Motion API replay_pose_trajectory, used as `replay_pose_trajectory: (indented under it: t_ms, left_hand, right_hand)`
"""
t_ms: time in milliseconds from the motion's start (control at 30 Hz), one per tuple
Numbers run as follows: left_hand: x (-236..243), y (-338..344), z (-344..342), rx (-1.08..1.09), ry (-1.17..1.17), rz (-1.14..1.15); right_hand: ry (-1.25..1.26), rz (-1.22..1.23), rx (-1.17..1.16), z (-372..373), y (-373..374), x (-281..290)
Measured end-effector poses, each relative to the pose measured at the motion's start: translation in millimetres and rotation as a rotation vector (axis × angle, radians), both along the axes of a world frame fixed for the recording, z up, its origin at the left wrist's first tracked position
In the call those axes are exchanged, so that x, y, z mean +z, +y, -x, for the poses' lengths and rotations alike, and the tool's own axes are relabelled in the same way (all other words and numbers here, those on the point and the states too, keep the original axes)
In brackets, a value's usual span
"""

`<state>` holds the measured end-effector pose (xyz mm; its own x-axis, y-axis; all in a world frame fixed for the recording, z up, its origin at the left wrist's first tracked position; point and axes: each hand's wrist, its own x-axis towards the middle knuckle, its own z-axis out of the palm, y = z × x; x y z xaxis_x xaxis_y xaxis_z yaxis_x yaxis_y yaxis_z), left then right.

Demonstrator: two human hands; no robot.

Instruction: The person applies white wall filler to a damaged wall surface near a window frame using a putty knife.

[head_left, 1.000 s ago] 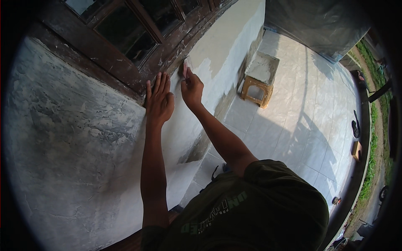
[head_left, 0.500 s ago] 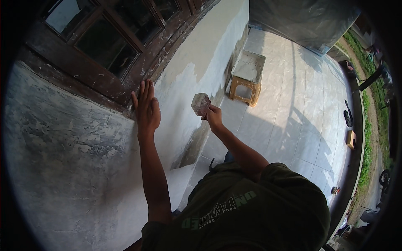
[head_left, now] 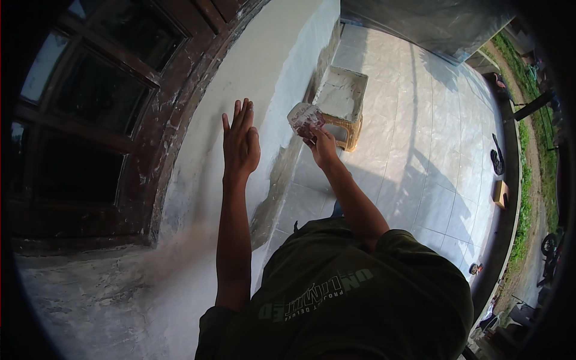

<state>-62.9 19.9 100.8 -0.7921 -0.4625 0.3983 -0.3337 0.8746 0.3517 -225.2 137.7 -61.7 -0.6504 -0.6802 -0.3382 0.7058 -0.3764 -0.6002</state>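
Note:
My right hand (head_left: 321, 144) grips a small, flat, many-sided scraper (head_left: 306, 118), its face smeared with white paste. Fingers stretched out and close together, my left hand (head_left: 241, 144) is up beside the plastered wall (head_left: 240, 78); whether its fingertips touch the surface I cannot tell. Just beyond the scraper, a rectangular tub (head_left: 362, 99) with white paste in it rests on a tan plastic stool (head_left: 353, 135). Part of the stool is hidden behind my right hand and the scraper.
A dark wooden window frame (head_left: 141, 207) with glass panes is set in the wall at left. Pale tiles cover the floor (head_left: 390, 120). Grey sheeting (head_left: 414, 24) hangs at the far end. A low ledge (head_left: 515, 231) runs along the right, near a small box (head_left: 500, 194).
My left hand has come off the window frame's corner and moved right. My right hand has carried the scraper right and farther away, nearer the tub. The view has shifted, showing more window.

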Motion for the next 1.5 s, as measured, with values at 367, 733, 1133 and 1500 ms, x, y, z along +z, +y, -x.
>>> replay_pose_trajectory:
  t_ms: [367,733,1133,1500]
  left_hand:
    - [-116,-38,195,-0.048,-0.213,-0.51]
    - [-213,-67,259,0.013,-0.294,-0.798]
    - [-304,-82,260,0.094,-0.272,-1.021]
    - [-310,-78,243,0.142,-0.286,-1.08]
  right_hand:
    - [0.083,-0.194,0.002,197,-4,-54]
    - [0.174,-0.66,0.065,266,-35,-171]
    - [0.745,-1.125,0.091,257,-128,-285]
    - [0.632,-1.211,0.056,245,-166,-298]
